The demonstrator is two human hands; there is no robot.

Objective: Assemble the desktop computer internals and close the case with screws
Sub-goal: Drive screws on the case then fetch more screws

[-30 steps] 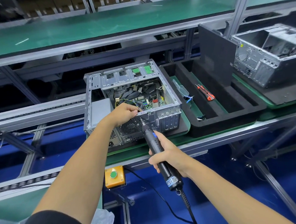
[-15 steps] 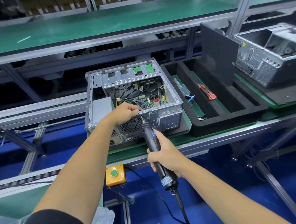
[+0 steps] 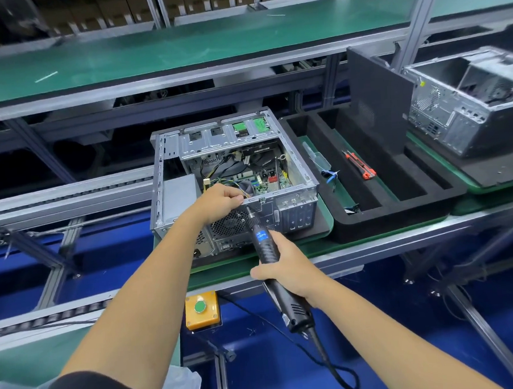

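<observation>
Black corded electric screwdriver (image 3: 266, 248) gripped in right hand (image 3: 284, 269), bit against rear top edge of open grey metal computer case (image 3: 295, 209); left hand (image 3: 219, 201) curled over that edge.

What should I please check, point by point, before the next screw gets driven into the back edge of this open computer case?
1. Screwdriver grip: ok. The right hand grips the electric screwdriver around its body.
2. Tip placement: ok. The tip meets the top rear edge of the computer case.
3. Screw seated on the tip: cannot tell, too small to see.
4. Case steadied: ok. The left hand rests on the rear rim beside the tip.
5. Fingers clear of the tip: not ok, the left fingers sit very close.
6. Side panel fitted: not ok. The case is open, wires and board exposed.
</observation>
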